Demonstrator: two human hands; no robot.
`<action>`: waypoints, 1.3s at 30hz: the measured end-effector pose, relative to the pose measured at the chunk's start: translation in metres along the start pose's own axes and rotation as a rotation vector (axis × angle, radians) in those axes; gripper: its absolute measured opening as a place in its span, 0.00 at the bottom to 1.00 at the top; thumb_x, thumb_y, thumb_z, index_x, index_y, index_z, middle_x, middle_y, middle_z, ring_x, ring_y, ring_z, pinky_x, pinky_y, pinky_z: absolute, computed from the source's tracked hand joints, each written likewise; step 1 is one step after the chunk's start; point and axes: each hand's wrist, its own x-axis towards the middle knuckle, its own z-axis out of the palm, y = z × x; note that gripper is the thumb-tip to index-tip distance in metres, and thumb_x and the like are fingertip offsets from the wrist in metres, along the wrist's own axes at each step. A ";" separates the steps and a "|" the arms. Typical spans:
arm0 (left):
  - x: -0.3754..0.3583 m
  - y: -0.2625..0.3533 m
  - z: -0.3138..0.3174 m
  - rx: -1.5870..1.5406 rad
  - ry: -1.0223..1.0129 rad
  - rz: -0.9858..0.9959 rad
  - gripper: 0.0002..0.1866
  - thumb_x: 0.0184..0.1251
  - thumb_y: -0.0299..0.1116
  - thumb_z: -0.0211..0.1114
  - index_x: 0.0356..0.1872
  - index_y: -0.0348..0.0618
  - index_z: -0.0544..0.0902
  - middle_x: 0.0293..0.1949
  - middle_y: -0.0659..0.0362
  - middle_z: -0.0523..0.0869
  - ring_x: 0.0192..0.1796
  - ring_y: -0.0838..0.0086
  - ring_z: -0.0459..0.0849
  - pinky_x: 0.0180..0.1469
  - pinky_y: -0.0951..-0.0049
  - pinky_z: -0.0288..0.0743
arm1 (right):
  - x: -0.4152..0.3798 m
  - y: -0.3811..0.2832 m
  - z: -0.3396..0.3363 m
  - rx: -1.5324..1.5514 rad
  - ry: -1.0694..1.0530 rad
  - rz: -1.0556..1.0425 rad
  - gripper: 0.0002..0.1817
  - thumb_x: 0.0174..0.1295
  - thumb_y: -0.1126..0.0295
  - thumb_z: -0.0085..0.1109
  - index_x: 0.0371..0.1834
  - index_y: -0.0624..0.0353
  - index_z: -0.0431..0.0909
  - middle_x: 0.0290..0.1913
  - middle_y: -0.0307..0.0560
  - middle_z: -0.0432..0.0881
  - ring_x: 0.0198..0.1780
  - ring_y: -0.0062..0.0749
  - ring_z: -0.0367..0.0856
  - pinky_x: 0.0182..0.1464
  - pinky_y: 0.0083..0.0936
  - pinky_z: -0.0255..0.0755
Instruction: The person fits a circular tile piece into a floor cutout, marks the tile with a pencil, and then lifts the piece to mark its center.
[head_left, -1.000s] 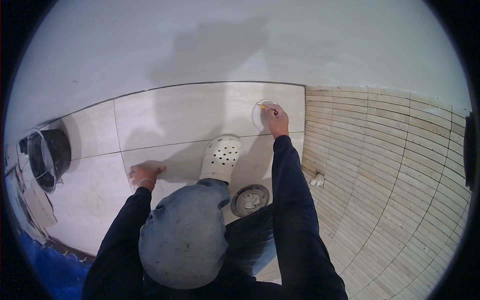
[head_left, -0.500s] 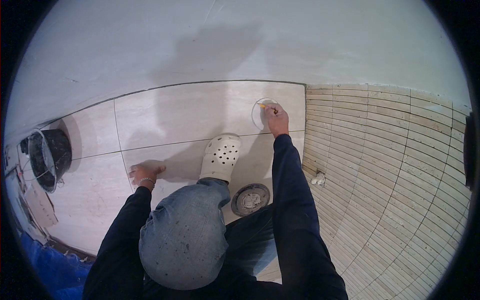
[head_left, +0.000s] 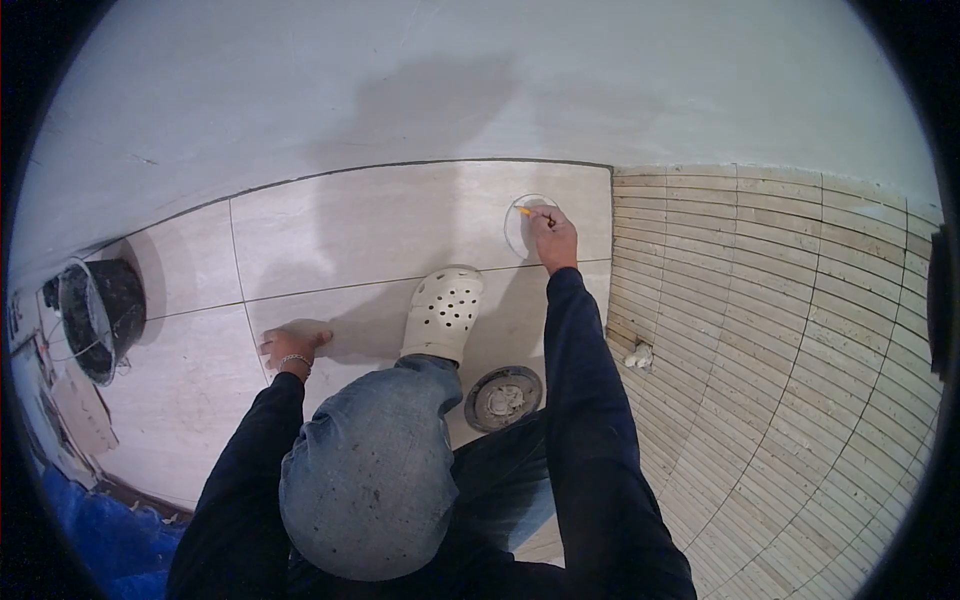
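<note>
My right hand (head_left: 554, 240) is closed on a small yellow hand tool (head_left: 526, 210), thin like a pencil or a small knife; its exact kind is too small to tell. The tool's tip is at the upper left of a circle (head_left: 507, 232) marked or cut in the large beige tile (head_left: 400, 215). With thumb and fingers apart, my left hand (head_left: 292, 343) rests on the tiles near a joint, a bracelet on its wrist. Between my hands my foot stands in a white perforated clog (head_left: 443, 308).
A dirty round disc (head_left: 503, 399) with pale rubble on it lies right of my knee. At far left are a black bucket (head_left: 118, 312), a board piece (head_left: 85, 410) and blue sheeting (head_left: 105, 530). Narrow ribbed tiles (head_left: 750, 330) cover the right side; a pale wall (head_left: 620, 80) rises ahead.
Almost nothing differs. The view has shifted very slightly; both hands keep their places, and the yellow tool stays at the circle's upper left.
</note>
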 end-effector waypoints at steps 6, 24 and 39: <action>0.004 -0.001 0.003 -0.015 -0.010 0.015 0.77 0.30 0.70 0.82 0.66 0.12 0.50 0.63 0.27 0.68 0.61 0.44 0.80 0.57 0.57 0.82 | -0.003 -0.008 -0.003 -0.023 -0.018 0.002 0.10 0.62 0.68 0.59 0.41 0.59 0.86 0.34 0.45 0.87 0.36 0.28 0.83 0.43 0.25 0.76; -0.011 0.005 -0.016 -0.140 -0.105 -0.119 0.58 0.42 0.65 0.78 0.70 0.34 0.66 0.69 0.40 0.64 0.69 0.43 0.66 0.67 0.46 0.68 | -0.227 -0.035 -0.148 0.342 0.255 0.272 0.13 0.72 0.67 0.56 0.52 0.64 0.76 0.42 0.46 0.85 0.46 0.28 0.84 0.51 0.25 0.76; -0.011 -0.001 -0.032 0.016 -0.246 0.180 0.54 0.44 0.74 0.71 0.69 0.47 0.74 0.73 0.42 0.62 0.75 0.41 0.59 0.72 0.42 0.59 | -0.301 0.041 -0.176 0.188 0.484 0.327 0.11 0.72 0.69 0.54 0.47 0.66 0.79 0.41 0.49 0.87 0.44 0.29 0.86 0.51 0.25 0.77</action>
